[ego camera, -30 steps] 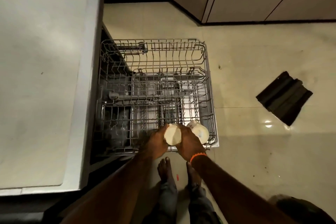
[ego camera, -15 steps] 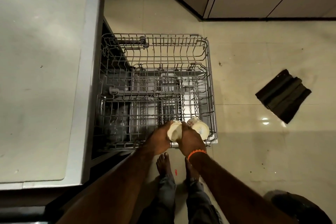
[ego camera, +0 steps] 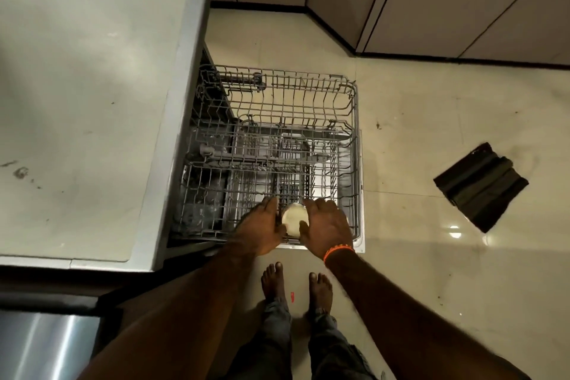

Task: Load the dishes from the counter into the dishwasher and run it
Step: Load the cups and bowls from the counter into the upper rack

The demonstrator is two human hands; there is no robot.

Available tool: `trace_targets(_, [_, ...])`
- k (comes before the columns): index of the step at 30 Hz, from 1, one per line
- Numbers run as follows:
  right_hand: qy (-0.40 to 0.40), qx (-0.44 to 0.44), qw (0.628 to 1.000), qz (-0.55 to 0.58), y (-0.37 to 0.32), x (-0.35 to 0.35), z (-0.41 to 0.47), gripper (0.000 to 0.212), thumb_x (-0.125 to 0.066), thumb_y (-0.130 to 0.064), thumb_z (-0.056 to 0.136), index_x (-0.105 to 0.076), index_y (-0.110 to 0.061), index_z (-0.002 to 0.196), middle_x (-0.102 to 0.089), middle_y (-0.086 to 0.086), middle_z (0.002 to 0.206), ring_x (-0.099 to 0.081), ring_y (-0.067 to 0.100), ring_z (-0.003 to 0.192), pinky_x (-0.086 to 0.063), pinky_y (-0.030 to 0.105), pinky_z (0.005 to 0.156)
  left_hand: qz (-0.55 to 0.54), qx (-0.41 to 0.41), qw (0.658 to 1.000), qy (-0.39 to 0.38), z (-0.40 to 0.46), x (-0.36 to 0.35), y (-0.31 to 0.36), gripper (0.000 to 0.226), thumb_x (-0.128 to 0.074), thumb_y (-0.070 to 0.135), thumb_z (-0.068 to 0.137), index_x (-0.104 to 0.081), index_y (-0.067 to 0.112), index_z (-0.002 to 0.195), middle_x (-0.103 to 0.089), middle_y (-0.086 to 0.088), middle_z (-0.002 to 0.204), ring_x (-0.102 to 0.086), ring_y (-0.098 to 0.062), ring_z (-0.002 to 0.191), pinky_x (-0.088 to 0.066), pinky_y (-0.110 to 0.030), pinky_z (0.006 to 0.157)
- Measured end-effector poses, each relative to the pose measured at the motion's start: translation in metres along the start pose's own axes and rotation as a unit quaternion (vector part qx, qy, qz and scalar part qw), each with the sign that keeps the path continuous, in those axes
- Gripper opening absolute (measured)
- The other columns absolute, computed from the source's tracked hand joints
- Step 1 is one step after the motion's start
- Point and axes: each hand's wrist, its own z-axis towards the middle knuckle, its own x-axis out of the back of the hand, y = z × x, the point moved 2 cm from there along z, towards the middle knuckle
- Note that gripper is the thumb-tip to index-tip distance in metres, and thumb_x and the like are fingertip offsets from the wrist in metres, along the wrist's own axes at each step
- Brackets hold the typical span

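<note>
Gripping a pale cup (ego camera: 294, 220) between left hand (ego camera: 262, 230) and right hand (ego camera: 328, 227), fingers curled round it at the rack (ego camera: 354, 120) front edge. Flanked by grey tabletop (ego camera: 86, 102) leftward, black mat (ego camera: 481, 185) on the floor rightward.

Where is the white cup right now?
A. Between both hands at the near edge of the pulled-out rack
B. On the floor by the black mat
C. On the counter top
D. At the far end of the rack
A: the white cup sits between the left hand and right hand at the near edge of the rack.
</note>
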Motion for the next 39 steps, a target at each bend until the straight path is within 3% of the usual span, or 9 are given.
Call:
trace_targets(2, [-0.01,0.033,0.999,-0.015,-0.004,0.01,-0.002,0.07,-0.062,-0.045,0.084,-0.038,-0.025,0.147,-0.047,0.004,0.143,-0.04,0.029,0.129,-0.037,0.047,0.104,0.025,0.01,0.999,0.022,-0.011,0.009,0.003,0.08,-0.059,0.05,0.093,-0.021,0.016,0.155,-0.029,-0.008,0.162,-0.032,-0.028,0.147,-0.029,-0.043,0.118])
trace_targets(7, [-0.067,0.093,0.993,-0.03,-0.021,0.032,-0.009,0.095,-0.067,-0.05,0.083,-0.013,-0.031,0.159,-0.01,0.004,0.167,-0.013,0.034,0.151,-0.02,0.059,0.117,0.049,0.041,0.996,0.069,-0.044,0.03,0.006,0.094,-0.049,0.064,0.094,-0.007,0.015,0.162,-0.004,-0.006,0.17,-0.009,-0.025,0.155,-0.015,-0.045,0.125])
trace_targets(12, [-0.037,0.16,0.986,-0.028,-0.049,0.055,-0.023,0.097,-0.065,-0.052,0.087,-0.006,-0.028,0.16,-0.002,0.0,0.168,-0.006,0.034,0.153,-0.015,0.059,0.12,0.028,0.041,0.986,0.159,-0.093,0.051,0.003,0.091,-0.05,0.066,0.093,-0.012,0.02,0.161,-0.008,-0.004,0.169,-0.014,-0.023,0.155,-0.02,-0.043,0.124])
trace_targets(16, [-0.006,0.231,0.972,-0.028,-0.08,0.073,-0.03,0.09,-0.057,-0.055,0.09,-0.007,-0.028,0.16,-0.007,0.0,0.168,-0.011,0.032,0.152,-0.015,0.058,0.12,0.056,0.049,0.966,0.247,-0.136,0.066,-0.004,0.084,-0.05,0.063,0.094,-0.018,0.021,0.159,-0.017,-0.005,0.168,-0.023,-0.024,0.152,-0.027,-0.045,0.122])
trace_targets(23, [0.033,0.349,0.935,-0.049,-0.15,0.096,-0.05,0.085,-0.064,-0.038,0.088,-0.017,-0.027,0.157,-0.021,0.003,0.165,-0.022,0.031,0.148,-0.024,0.056,0.116,0.039,0.115,0.924,0.361,-0.209,0.076,-0.017,0.074,-0.047,0.059,0.094,-0.031,0.02,0.156,-0.029,-0.004,0.164,-0.035,-0.026,0.146,-0.031,-0.039,0.118])
trace_targets(29, [0.039,0.447,0.892,-0.062,-0.214,0.099,-0.072,0.072,-0.062,-0.034,0.089,-0.029,-0.026,0.153,-0.032,0.002,0.159,-0.029,0.029,0.143,-0.027,0.054,0.114,0.022,0.195,0.89,0.41,-0.273,0.081,-0.042,0.075,-0.048,0.061,0.093,-0.029,0.023,0.155,-0.025,-0.003,0.166,-0.03,-0.024,0.148,-0.032,-0.047,0.118])
trace_targets(33, [0.036,0.5,0.863,-0.066,-0.259,0.095,-0.089,0.069,-0.063,-0.034,0.087,-0.036,-0.023,0.15,-0.039,0.001,0.153,-0.036,0.027,0.137,-0.037,0.049,0.106,0.0,0.26,0.846,0.465,-0.327,0.09,-0.069,0.076,-0.059,0.055,0.086,-0.038,0.021,0.151,-0.034,-0.005,0.162,-0.039,-0.027,0.144,-0.033,-0.043,0.114])
trace_targets(39, [0.012,0.55,0.833,-0.057,-0.338,0.08,-0.117,0.07,-0.06,-0.035,0.09,-0.034,-0.024,0.153,-0.041,-0.001,0.154,-0.035,0.024,0.139,-0.034,0.045,0.109,-0.044,0.376,0.772,0.511,-0.402,0.087,-0.126,0.078,-0.063,0.056,0.087,-0.037,0.021,0.152,-0.031,-0.003,0.163,-0.035,-0.026,0.146,-0.028,-0.045,0.116])
